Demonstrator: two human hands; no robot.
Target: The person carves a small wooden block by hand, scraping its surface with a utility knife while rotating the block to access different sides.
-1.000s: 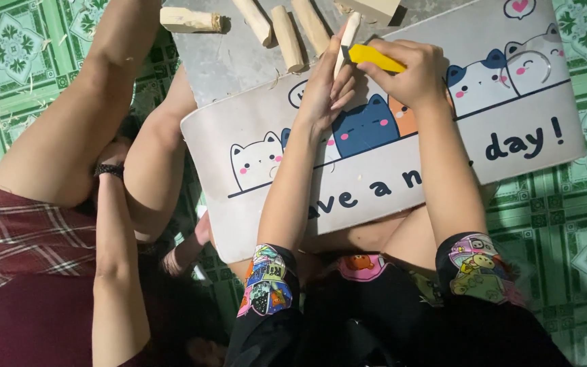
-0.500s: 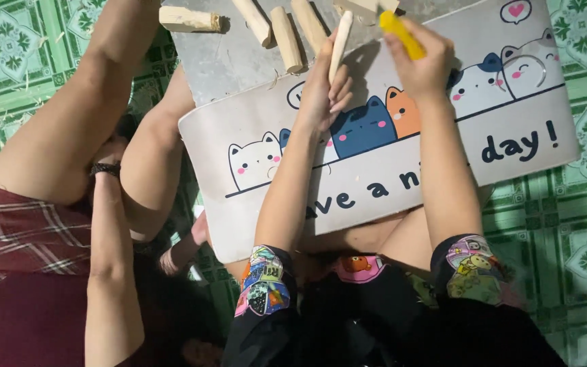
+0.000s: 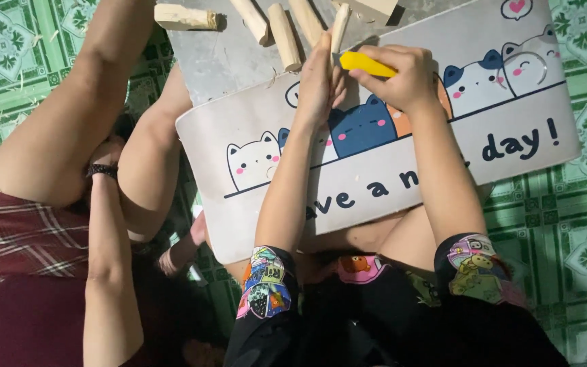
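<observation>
Fingers of left hand clamped on pale wood stick, upright near cat-print mat's far edge | right hand fingers closed round yellow-handled knife, touching stick | more wood pieces on grey slab beyond | no containers visible

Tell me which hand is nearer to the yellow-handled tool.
Right. The right hand grips the yellow-handled tool; the left hand holds the wooden stick just beside its tip.

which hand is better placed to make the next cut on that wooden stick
Right hand: it holds the yellow knife against the wooden stick. Left hand grips the stick.
</observation>
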